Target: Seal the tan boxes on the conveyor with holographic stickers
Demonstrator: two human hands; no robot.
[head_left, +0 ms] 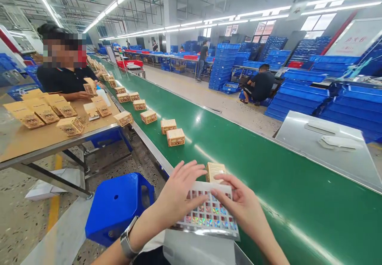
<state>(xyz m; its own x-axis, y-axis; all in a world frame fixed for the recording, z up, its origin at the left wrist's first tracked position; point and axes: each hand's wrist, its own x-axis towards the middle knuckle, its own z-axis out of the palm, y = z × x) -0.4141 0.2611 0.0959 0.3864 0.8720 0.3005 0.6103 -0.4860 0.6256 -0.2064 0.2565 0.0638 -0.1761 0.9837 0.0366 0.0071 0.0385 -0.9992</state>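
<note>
One topmost sticker sheet, one bottle, one belt, boxes past counting

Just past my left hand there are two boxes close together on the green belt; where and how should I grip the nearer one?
Probably by the left and right sides of the nearer box, coming from the near side, slightly above. It sits flat on the green belt, pale top up, and the other box stands close behind it, crowding the far face.
</note>
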